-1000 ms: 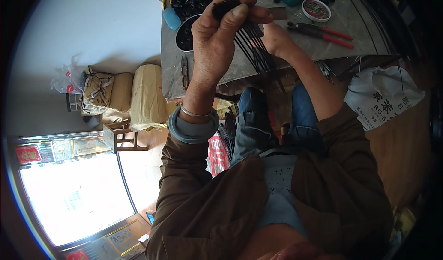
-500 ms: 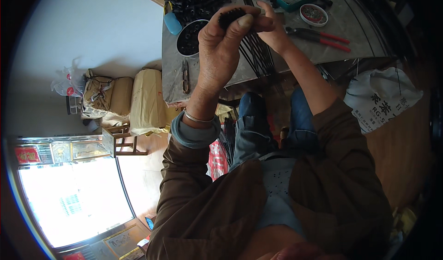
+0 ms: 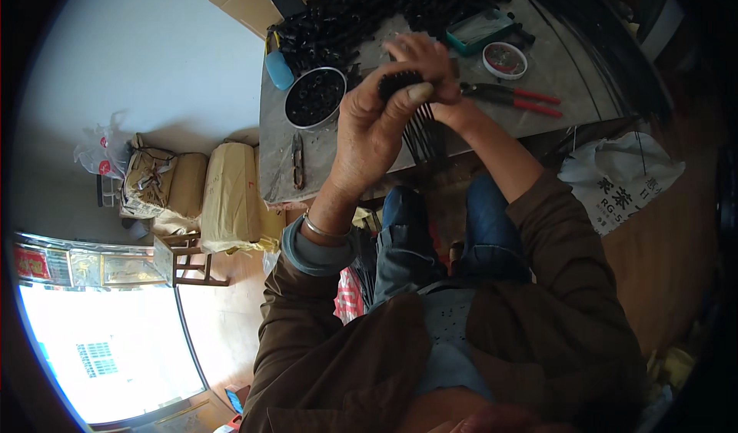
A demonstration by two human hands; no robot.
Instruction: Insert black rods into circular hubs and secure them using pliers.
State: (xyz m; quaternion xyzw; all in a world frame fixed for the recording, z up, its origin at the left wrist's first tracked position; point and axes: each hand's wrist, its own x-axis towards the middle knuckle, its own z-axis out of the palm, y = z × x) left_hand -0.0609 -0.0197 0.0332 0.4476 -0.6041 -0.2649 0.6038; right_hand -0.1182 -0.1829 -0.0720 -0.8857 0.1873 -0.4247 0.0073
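Held up over the near part of the table, my left hand [image 3: 372,118] is closed around a short black piece with a ridged or bristly surface [image 3: 398,85]; its exact kind cannot be made out. My right hand [image 3: 432,63] is right against it on the far side, smeared by motion, and its fingers are partly hidden behind the left hand. Below both hands, a bunch of thin black rods [image 3: 422,139] sticks out over the table's near edge. A round bowl of small black rings [image 3: 316,99] stands to the left of my left hand.
Black parts [image 3: 346,19] are heaped along the back of the table. Right of my hands lie red-handled pliers [image 3: 511,99], a white round dish [image 3: 505,60] and a green tray [image 3: 480,32]. A small cutting tool [image 3: 297,162] lies front left. A white sack [image 3: 619,179] hangs below the right edge.
The whole view has shifted, bringing more of the table's back into sight. My right hand has moved in closer over the black piece, its fingers now blurred. My left hand keeps its hold.
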